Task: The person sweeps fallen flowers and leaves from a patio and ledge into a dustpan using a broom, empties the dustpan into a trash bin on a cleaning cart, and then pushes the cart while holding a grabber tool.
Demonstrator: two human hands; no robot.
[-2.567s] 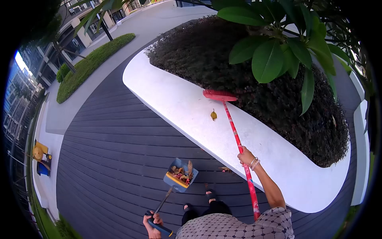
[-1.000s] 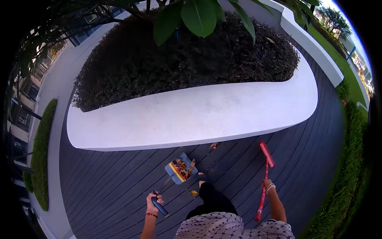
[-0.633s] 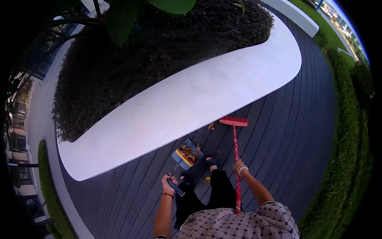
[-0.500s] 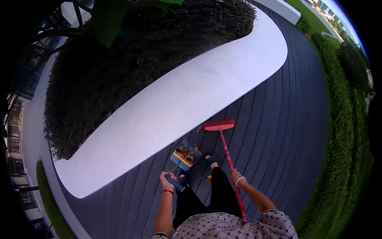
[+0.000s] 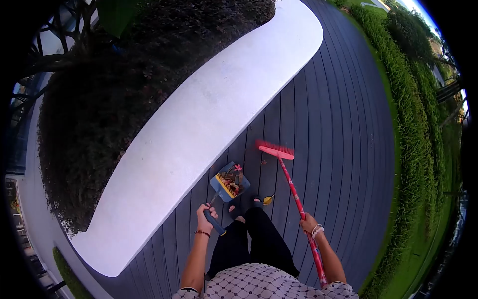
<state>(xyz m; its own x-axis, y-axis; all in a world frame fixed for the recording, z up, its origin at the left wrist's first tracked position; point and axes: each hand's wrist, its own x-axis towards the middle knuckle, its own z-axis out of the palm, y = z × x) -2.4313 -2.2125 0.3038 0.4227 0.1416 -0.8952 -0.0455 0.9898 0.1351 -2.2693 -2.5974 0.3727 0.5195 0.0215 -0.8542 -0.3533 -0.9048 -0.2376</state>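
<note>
My left hand is closed around the handle of a blue dustpan with a yellow toothed strip. Dry leaves and a pinkish-red bit lie in the pan, which is just in front of my feet. In my right hand is the patterned red pole of a broom, its fingers wrapped round it. The broom head, with red bristles pointing away from me, is ahead and to the right of the dustpan. A yellow leaf lies on the deck beside my foot.
Dark deck boards run underfoot. A curved white ledge crosses ahead and left, edging a dark hedge. Tall green grass borders the deck on the right. A small brown leaf bit lies near the broom head.
My view has turned and shifted. The broom head has tilted and now sits farther from the white ledge. The dustpan is still in my left hand, and both grips are unchanged.
</note>
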